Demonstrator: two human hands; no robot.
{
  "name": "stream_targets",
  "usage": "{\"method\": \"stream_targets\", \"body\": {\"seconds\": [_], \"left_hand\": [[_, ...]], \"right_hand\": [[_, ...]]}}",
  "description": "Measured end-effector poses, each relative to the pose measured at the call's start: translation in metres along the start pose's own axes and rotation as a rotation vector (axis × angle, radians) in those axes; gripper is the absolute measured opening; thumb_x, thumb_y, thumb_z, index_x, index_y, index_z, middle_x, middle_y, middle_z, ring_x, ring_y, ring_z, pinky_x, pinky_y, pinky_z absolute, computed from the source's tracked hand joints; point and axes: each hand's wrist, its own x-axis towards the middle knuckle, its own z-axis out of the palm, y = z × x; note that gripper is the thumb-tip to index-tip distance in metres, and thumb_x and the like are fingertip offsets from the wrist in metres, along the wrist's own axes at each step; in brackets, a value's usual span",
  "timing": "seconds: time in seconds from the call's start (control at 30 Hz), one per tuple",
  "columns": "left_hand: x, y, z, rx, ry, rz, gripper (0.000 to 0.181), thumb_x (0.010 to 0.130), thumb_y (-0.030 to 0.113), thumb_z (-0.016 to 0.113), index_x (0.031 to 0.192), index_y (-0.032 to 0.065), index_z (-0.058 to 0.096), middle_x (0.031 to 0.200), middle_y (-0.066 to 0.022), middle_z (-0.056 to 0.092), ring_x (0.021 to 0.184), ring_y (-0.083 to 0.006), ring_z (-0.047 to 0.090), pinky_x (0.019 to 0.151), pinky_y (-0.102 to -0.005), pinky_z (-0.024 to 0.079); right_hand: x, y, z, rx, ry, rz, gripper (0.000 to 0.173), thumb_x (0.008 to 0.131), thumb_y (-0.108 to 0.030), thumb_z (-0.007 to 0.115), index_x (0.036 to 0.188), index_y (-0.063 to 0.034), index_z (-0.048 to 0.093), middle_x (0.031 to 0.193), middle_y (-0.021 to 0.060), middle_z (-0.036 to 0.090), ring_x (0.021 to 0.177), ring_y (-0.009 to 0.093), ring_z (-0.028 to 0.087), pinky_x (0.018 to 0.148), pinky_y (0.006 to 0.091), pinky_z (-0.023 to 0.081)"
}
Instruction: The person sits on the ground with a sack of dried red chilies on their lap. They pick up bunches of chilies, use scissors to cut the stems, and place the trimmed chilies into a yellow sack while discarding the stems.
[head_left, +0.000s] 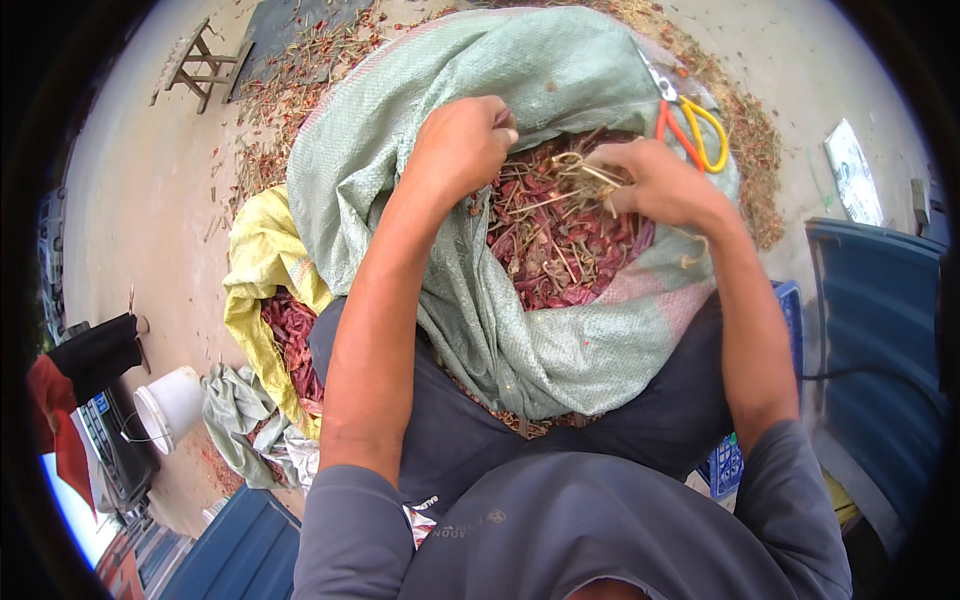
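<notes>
A large pale green woven sack (540, 67) stands between the person's knees, its rim rolled outward. Inside lie dried red chili peppers (555, 255) mixed with dry stems. My left hand (461, 142) is curled above the sack's left rim, with part of a dark red pepper showing at its fingers. Over the right side of the opening, my right hand (652, 180) has a bunch of dry stems (589, 176) at its thumb and fingers. Scissors with one red and one yellow handle (686, 124) rest on the sack's far right rim.
A yellow woven sack (251, 255) of red peppers stands at the left, near a white bucket (166, 405). Stems and pepper scraps (277, 112) litter the ground. A wooden stand (201, 66) is at far left, a blue crate (726, 466) and blue metal panel (874, 330) at right.
</notes>
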Motion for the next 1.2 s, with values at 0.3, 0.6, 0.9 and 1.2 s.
{"method": "stream_targets", "body": {"seconds": [0.3,0.6,0.9,1.2], "left_hand": [[0.001,0.024,-0.005,-0.265,-0.127,-0.044,0.027,0.081,0.023,0.077,0.098,0.0016,0.073,0.087,-0.0179,0.072,0.084,-0.0306,0.069,0.081,-0.0401,0.051],[0.002,0.029,0.002,-0.135,-0.227,-0.011,0.024,0.082,0.017,0.075,0.101,0.0025,0.072,0.085,-0.0107,0.07,0.078,-0.0192,0.065,0.077,-0.0338,0.05],[-0.005,0.034,0.018,0.072,-0.245,0.073,0.022,0.08,0.014,0.068,0.097,0.0006,0.07,0.095,-0.028,0.069,0.097,-0.0454,0.066,0.085,-0.0517,0.051],[-0.006,0.03,0.02,0.329,-0.02,-0.054,0.018,0.09,0.01,0.057,0.099,-0.0026,0.065,0.089,-0.0286,0.07,0.089,-0.0455,0.069,0.081,-0.0547,0.054]], "right_hand": [[-0.034,-0.007,-0.029,0.638,0.085,-0.085,0.045,0.08,-0.005,0.072,0.124,0.0029,0.063,0.104,0.0045,0.07,0.091,0.011,0.065,0.081,0.0265,0.054],[-0.018,0.001,-0.04,0.988,0.172,-0.237,0.045,0.091,-0.009,0.071,0.131,0.0012,0.057,0.11,0.0067,0.069,0.093,0.01,0.067,0.076,0.0245,0.057],[0.008,-0.01,-0.052,1.306,0.862,-0.203,0.067,0.095,-0.032,0.07,0.143,0.0037,0.041,0.137,0.0206,0.055,0.136,0.034,0.049,0.112,0.0555,0.042],[0.019,-0.024,0.012,-0.247,0.943,-0.403,0.007,0.088,-0.012,0.07,0.092,-0.0059,0.07,0.084,0.0114,0.069,0.072,0.029,0.068,0.067,0.0402,0.055]]}}
